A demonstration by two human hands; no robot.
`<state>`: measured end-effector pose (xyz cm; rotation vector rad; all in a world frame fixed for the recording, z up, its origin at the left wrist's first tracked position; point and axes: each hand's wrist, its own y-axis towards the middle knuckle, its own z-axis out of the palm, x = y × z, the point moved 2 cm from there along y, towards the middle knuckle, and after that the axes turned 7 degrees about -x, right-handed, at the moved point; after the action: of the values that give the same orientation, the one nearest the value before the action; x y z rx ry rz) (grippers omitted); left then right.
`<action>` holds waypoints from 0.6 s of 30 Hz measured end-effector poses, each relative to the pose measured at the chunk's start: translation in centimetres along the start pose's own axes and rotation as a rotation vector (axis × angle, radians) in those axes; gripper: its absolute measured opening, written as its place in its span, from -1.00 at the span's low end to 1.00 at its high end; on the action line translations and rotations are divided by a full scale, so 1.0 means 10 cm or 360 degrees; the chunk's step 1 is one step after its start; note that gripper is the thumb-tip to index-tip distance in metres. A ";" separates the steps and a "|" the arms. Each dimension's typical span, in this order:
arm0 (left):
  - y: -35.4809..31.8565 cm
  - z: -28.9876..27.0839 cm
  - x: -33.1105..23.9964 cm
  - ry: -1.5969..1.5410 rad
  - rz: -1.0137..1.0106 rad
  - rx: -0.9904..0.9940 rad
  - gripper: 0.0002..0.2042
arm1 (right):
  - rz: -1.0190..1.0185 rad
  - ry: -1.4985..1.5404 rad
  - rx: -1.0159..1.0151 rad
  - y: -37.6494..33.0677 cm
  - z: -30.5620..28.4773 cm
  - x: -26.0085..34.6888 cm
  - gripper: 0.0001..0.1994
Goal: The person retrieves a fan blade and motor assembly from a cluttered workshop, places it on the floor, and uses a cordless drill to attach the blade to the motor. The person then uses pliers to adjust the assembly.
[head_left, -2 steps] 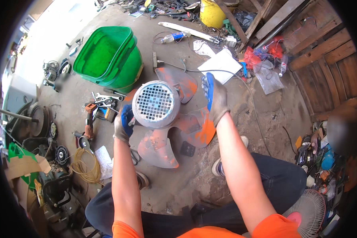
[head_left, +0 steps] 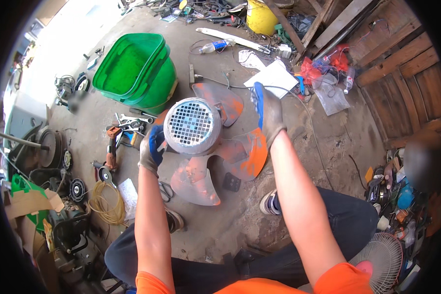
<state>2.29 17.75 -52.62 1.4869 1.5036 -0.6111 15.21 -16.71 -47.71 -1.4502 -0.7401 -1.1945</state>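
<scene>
A round grey electric motor with a square-mesh cover stands in the middle, on a fan with broad grey-and-orange blades spread around it. My left hand, in a grey glove with a blue palm, is beside the motor's left side. Its fingers curve loosely apart, and I cannot tell whether they touch the motor. My right hand, gloved alike, is raised at the right by the blade tips. Its fingers point away from me, straight and flat, with nothing held.
A green bucket stands beyond the motor to the left. Wrenches and an angle grinder lie left of my left hand. A cable crosses the floor past white paper. Wooden doors stand right; a coiled hose lies near left.
My right hand has shifted slightly up and to the right, still flat. The left hand stays beside the motor, with hardly any movement.
</scene>
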 end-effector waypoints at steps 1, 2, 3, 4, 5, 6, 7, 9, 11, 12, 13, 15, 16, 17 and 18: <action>0.07 -0.13 0.06 -0.0137 -0.0310 -0.0001 -0.70 | -0.0168 -0.0237 0.0116 -0.01 0.02 0.26 -0.47; 0.15 -0.25 0.12 -0.0297 -0.0629 -0.0038 -0.71 | -0.0349 -0.0471 0.0221 -0.02 0.02 0.58 -0.47; 0.20 -0.38 0.19 -0.0439 -0.0940 -0.0115 -0.72 | -0.0607 -0.0877 0.0277 -0.02 0.02 0.82 -0.51; 0.24 -0.63 0.31 -0.0433 -0.0921 -0.0085 -0.73 | -0.0871 -0.1274 0.0333 -0.03 0.05 1.04 -0.55; 0.25 -0.65 -0.07 0.0270 -0.0136 0.0102 -0.75 | -0.0853 -0.1751 0.0376 -0.09 -0.08 1.23 -0.49; 0.31 -0.85 -0.16 0.0035 -0.0417 0.0052 -0.73 | -0.0883 -0.2174 0.0484 -0.20 -0.08 1.45 -0.41; 0.38 -0.96 -0.26 -0.0225 -0.0682 -0.0035 -0.71 | -0.0945 -0.2435 0.0536 -0.30 -0.19 1.65 -0.41; 0.46 -1.11 -0.90 0.0248 -0.0821 0.0114 -0.61 | -0.0734 -0.2832 0.0580 -0.64 -0.45 2.07 -0.40; 0.39 -1.46 -1.36 0.0684 -0.0631 0.0209 -0.55 | -0.0999 -0.2784 0.0458 -0.69 -0.73 2.09 -0.48; 0.35 -1.60 -1.57 0.0881 -0.0513 0.0259 -0.54 | -0.1039 -0.2612 0.0393 -0.70 -0.91 2.04 -0.50; 0.28 -1.69 -1.78 0.0736 -0.0694 0.0255 -0.53 | -0.0872 -0.2633 0.0454 -0.75 -1.04 2.03 -0.46; 0.11 -2.04 -1.86 0.0719 -0.0768 0.0135 -0.53 | -0.0763 -0.2543 0.0460 -0.85 -1.18 1.87 -0.46; 0.04 -2.10 -1.86 0.0672 -0.0833 0.0071 -0.53 | -0.0676 -0.2607 0.0525 -0.73 -1.33 1.65 -0.42; -0.03 -2.17 -1.79 0.0724 -0.0765 0.0087 -0.53 | -0.0590 -0.2676 0.0583 -0.62 -1.48 1.46 -0.38; -0.15 -2.32 -1.67 0.0817 -0.0726 0.0102 -0.53 | -0.0537 -0.2803 0.0616 -0.69 -1.35 1.42 -0.37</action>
<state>-7.28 28.70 -28.00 1.4182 2.2764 -0.5648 9.53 -30.21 -33.00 -1.8075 -2.2462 0.3900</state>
